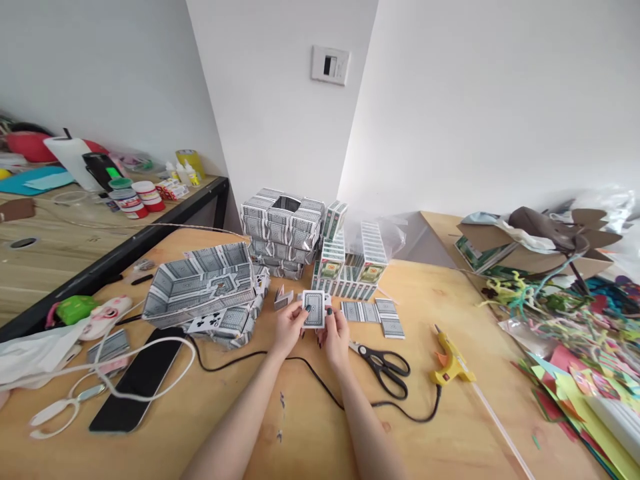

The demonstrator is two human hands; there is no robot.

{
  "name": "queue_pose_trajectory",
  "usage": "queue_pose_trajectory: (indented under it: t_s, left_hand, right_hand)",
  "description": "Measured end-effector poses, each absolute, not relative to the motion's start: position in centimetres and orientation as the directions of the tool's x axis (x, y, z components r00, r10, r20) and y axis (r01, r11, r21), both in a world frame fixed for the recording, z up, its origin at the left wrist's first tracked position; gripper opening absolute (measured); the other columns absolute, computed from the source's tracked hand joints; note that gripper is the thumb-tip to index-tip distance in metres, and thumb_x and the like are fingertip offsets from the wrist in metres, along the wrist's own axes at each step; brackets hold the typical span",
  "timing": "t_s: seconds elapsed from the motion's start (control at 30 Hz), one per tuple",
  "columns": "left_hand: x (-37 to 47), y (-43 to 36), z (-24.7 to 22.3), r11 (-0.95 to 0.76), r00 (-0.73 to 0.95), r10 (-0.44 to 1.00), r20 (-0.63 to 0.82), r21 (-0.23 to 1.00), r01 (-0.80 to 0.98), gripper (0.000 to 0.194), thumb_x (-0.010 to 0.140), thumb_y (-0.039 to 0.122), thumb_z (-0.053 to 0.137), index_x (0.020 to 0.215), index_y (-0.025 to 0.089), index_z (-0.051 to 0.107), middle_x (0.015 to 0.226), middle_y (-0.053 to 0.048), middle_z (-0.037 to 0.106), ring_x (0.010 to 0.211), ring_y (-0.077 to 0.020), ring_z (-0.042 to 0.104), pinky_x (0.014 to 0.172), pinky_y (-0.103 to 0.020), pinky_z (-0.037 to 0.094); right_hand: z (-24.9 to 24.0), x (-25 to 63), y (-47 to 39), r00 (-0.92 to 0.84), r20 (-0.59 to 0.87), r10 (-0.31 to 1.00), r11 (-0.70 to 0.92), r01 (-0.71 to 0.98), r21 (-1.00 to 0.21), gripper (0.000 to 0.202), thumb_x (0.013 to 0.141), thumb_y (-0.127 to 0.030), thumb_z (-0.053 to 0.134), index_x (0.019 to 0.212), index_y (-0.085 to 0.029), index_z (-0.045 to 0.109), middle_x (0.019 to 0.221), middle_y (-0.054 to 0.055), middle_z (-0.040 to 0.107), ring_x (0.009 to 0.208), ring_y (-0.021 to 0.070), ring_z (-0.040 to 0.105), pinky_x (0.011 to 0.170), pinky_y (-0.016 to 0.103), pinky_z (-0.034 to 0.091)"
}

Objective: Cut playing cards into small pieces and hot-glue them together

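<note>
Between my two hands a grey-backed playing card (314, 309) is held up over the table, its patterned back facing me. My left hand (289, 327) pinches the card's left edge, thumb on the front. At the lower right edge my right hand (334, 330) has its thumb and fingers closed on the card too; a sliver of another white card shows behind it. Just to the right, joined grey cards (373, 313) lie flat in an L shape. A small folded card piece (283, 298) stands to the left. Black-handled scissors (383, 367) lie beside my right wrist.
A yellow glue gun (453, 360) rests at the right, its black cord crossing under my forearms. Card-covered boxes (283, 227), an open card tray (200, 283) and stacked card packs (345, 267) stand behind. A phone (140, 383) and white cable lie left; paper scraps (575, 393) fill the right.
</note>
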State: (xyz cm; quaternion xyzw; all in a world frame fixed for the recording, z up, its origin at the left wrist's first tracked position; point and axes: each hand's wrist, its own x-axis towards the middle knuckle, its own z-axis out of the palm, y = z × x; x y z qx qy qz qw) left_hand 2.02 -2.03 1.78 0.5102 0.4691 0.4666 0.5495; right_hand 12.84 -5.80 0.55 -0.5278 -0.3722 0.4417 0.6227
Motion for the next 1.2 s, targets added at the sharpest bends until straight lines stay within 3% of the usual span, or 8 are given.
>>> queue_pose_trajectory:
  t_s: [0.17, 0.27, 0.4, 0.57, 0.83, 1.03, 1.2]
  left_hand:
    - [2.2, -1.6, 0.9, 0.020, 0.304, 0.953, -0.002, 0.998, -0.055, 0.043, 0.074, 0.033, 0.053, 0.113, 0.014, 0.052, 0.056, 0.003, 0.051, 0.040, -0.0066, 0.039, 0.038, -0.019, 0.033]
    - [1.7, -1.9, 1.1, 0.004, 0.467, 0.883, 0.048, 0.994, -0.109, 0.069, 0.070, 0.031, 0.060, 0.131, 0.020, 0.031, 0.090, -0.007, 0.062, 0.066, -0.0134, 0.057, 0.055, -0.024, 0.046]
    - [1.4, -2.2, 1.9, -0.071, 0.538, 0.838, 0.094, 0.995, -0.064, 0.084, 0.066, 0.033, 0.065, 0.136, 0.025, 0.019, 0.117, -0.011, 0.053, 0.097, -0.0216, 0.056, 0.078, -0.033, 0.048]
    - [1.3, -2.5, 2.2, -0.118, 0.576, 0.809, 0.118, 0.992, -0.037, 0.100, 0.059, 0.038, 0.071, 0.137, 0.030, 0.009, 0.126, -0.012, 0.046, 0.105, -0.0247, 0.052, 0.081, -0.035, 0.048]
    - [0.9, -2.1, 1.7, -0.124, 0.482, 0.856, 0.187, 0.979, -0.160, 0.088, 0.053, 0.035, 0.076, 0.129, 0.024, 0.034, 0.136, -0.013, 0.032, 0.106, -0.0252, 0.052, 0.079, -0.032, 0.048]
    - [0.7, -1.4, 1.5, 0.013, 0.408, 0.911, 0.061, 0.984, -0.175, 0.067, 0.057, 0.039, 0.072, 0.117, 0.020, 0.049, 0.109, -0.010, 0.059, 0.092, -0.0238, 0.058, 0.076, -0.034, 0.048]
    - [0.5, -1.1, 1.4, 0.071, 0.293, 0.956, -0.012, 0.979, -0.191, 0.047, 0.057, 0.035, 0.073, 0.098, 0.016, 0.060, 0.088, -0.005, 0.065, 0.077, -0.0178, 0.059, 0.067, -0.027, 0.047]
  right_hand:
    - [0.5, 13.3, -4.1, 0.213, -0.031, 0.977, 0.034, -0.293, -0.956, 0.025, 0.075, -0.042, 0.054, 0.088, -0.021, 0.049, 0.055, -0.004, 0.047, 0.039, 0.0097, 0.041, 0.034, 0.021, 0.032]
    - [0.6, 13.9, -4.4, 0.195, -0.030, 0.980, 0.040, -0.343, -0.938, 0.026, 0.074, -0.038, 0.056, 0.093, -0.021, 0.050, 0.059, -0.002, 0.053, 0.045, 0.0117, 0.048, 0.038, 0.021, 0.037]
    - [0.8, 14.3, -4.6, 0.088, -0.029, 0.996, 0.007, -0.379, -0.925, 0.026, 0.071, -0.035, 0.059, 0.091, -0.019, 0.056, 0.071, 0.003, 0.062, 0.058, 0.0165, 0.058, 0.047, 0.025, 0.045]
    - [0.7, 14.4, -4.8, -0.049, -0.059, 0.997, -0.075, -0.451, -0.889, 0.020, 0.071, -0.035, 0.059, 0.082, -0.018, 0.059, 0.072, 0.004, 0.064, 0.061, 0.0187, 0.060, 0.053, 0.029, 0.048]
    - [0.6, 13.7, -4.9, 0.020, -0.068, 0.998, -0.056, -0.348, -0.936, 0.032, 0.075, -0.047, 0.052, 0.091, -0.020, 0.059, 0.083, 0.006, 0.065, 0.071, 0.0207, 0.062, 0.058, 0.030, 0.049]
    - [0.1, 14.1, -4.6, 0.154, 0.029, 0.988, 0.076, -0.307, -0.949, 0.038, 0.079, -0.043, 0.048, 0.112, -0.024, 0.054, 0.106, 0.008, 0.060, 0.083, 0.0221, 0.061, 0.062, 0.032, 0.049]
    - [-0.1, 14.6, -4.8, 0.234, 0.117, 0.965, 0.163, -0.184, -0.969, 0.042, 0.075, -0.041, 0.058, 0.113, -0.025, 0.059, 0.105, 0.007, 0.061, 0.090, 0.0235, 0.057, 0.074, 0.036, 0.047]
